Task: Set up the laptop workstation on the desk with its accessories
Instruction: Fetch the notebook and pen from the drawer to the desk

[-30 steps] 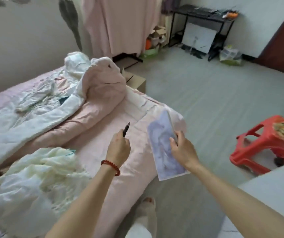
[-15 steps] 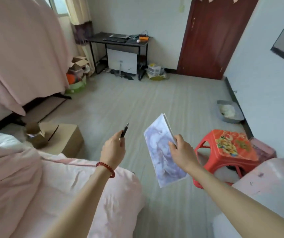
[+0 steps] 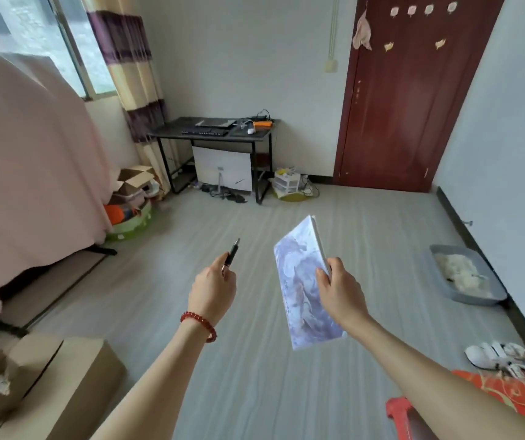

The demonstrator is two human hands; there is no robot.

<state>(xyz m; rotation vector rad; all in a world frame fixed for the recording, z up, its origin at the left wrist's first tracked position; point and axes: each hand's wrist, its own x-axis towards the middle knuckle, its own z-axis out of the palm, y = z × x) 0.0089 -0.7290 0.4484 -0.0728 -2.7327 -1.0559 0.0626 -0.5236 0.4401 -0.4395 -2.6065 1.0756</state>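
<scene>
A cardboard box (image 3: 64, 385) sits on the floor at lower left. The left hand (image 3: 212, 292), with a red bead bracelet (image 3: 199, 325) on its wrist, pinches a black pen (image 3: 232, 253) pointing up. The right hand (image 3: 339, 292) grips a pale blue notebook (image 3: 299, 281) by its right edge. Across the room, the black desk (image 3: 172, 134) carries a closed laptop (image 3: 215, 123) at its back edge and a keyboard (image 3: 204, 132) along its front edge.
</scene>
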